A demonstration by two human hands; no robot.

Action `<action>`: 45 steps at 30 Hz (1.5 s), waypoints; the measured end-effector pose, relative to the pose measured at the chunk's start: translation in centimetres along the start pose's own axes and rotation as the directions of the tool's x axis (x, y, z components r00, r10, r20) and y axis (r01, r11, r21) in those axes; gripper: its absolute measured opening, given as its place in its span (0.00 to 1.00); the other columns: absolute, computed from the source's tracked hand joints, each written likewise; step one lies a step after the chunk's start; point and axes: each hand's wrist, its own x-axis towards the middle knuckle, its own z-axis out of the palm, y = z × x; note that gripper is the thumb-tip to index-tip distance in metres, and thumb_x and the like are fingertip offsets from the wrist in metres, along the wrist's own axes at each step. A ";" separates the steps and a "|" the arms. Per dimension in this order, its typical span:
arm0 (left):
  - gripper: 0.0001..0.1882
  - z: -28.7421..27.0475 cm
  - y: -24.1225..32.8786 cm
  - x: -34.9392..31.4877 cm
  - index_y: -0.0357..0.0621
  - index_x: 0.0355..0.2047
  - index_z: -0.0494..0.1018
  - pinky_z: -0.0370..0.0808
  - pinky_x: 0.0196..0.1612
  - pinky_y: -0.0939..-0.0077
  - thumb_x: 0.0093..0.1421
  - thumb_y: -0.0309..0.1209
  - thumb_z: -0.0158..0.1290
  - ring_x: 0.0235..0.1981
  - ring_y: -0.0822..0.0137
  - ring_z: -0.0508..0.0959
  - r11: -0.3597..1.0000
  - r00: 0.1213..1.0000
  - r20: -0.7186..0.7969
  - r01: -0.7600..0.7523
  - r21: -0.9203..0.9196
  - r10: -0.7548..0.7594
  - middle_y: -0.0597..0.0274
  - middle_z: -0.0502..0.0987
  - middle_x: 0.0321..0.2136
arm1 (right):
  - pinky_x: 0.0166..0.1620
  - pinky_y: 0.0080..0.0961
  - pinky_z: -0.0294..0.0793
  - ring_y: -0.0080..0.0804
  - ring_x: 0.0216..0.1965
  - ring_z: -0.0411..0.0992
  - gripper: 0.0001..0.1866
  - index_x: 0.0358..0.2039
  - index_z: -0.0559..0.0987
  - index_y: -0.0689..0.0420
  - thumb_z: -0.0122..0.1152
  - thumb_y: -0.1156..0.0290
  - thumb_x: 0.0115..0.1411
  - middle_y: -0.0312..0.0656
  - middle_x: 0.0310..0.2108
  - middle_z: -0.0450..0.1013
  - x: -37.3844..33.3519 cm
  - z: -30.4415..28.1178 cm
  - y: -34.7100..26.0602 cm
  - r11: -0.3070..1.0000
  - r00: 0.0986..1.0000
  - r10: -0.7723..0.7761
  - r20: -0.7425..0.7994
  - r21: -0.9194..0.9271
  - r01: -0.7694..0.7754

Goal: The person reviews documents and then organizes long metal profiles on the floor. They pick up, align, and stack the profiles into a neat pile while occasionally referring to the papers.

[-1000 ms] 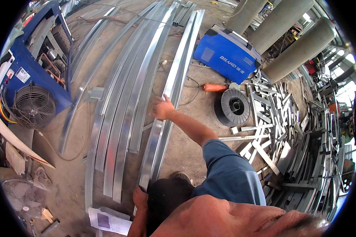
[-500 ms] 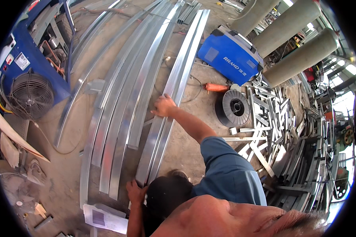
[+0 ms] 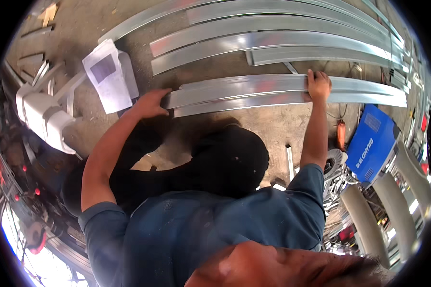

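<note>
A pair of long, shiny metal channels [image 3: 254,92] lies side by side across the view, in front of my knees. My left hand [image 3: 151,103] is at their left end, with its thumb and fingers around the end's edges; the fingertips are partly hidden. Farther right along the same pair, my right hand [image 3: 319,86] curls its fingers over the far edge. Beyond them lie several more metal channels [image 3: 210,28], roughly parallel and apart from the pair.
A white sheet-covered piece [image 3: 107,79] lies left of my left hand, near a white plastic chair-like object [image 3: 45,115]. At right stand a blue welding machine [image 3: 372,143], an orange tool [image 3: 340,135], a wire spool [image 3: 331,161] and grey cylinders [image 3: 364,215].
My view has turned, so the channels now run left to right instead of away from me. Both hands stay on the same pair, the right one farther along from the left.
</note>
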 end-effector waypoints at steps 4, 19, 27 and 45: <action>0.39 1.4 2.6 -0.5 0.41 0.58 0.69 0.72 0.56 0.55 0.43 0.38 0.65 0.51 0.42 0.75 0.994 0.994 -0.034 0.105 -0.044 -0.106 0.41 0.77 0.48 | 0.49 0.45 0.69 0.49 0.45 0.72 0.27 0.28 0.79 0.58 0.50 0.44 0.65 0.45 0.37 0.77 2.1 0.1 0.0 0.990 0.990 -0.139 0.015 0.039 0.138; 0.37 0.6 7.5 3.9 0.42 0.59 0.69 0.73 0.56 0.58 0.51 0.46 0.61 0.56 0.51 0.74 0.960 0.999 -0.020 -0.037 0.276 0.045 0.49 0.75 0.53 | 0.66 0.53 0.56 0.46 0.66 0.61 0.32 0.56 0.76 0.53 0.44 0.41 0.67 0.48 0.63 0.66 5.2 -0.2 3.9 0.982 0.893 0.147 0.425 -0.169 -0.081; 0.34 -13.7 -1.3 11.5 0.47 0.62 0.63 0.70 0.60 0.53 0.54 0.34 0.59 0.60 0.49 0.69 0.898 0.809 -0.585 0.296 0.326 -0.054 0.50 0.71 0.57 | 0.65 0.58 0.55 0.49 0.65 0.60 0.31 0.54 0.77 0.53 0.46 0.41 0.65 0.50 0.60 0.68 1.2 -0.3 2.5 1.000 0.940 0.018 0.340 -0.021 -0.011; 0.43 -31.3 -1.2 30.4 0.41 0.68 0.53 0.68 0.63 0.52 0.55 0.34 0.61 0.64 0.43 0.64 0.864 0.833 -0.552 0.258 0.432 0.027 0.44 0.62 0.64 | 0.69 0.67 0.27 0.64 0.74 0.23 0.66 0.74 0.37 0.55 0.56 0.26 0.51 0.61 0.74 0.25 10.7 -3.4 -23.3 0.961 0.811 0.120 0.573 0.140 -0.241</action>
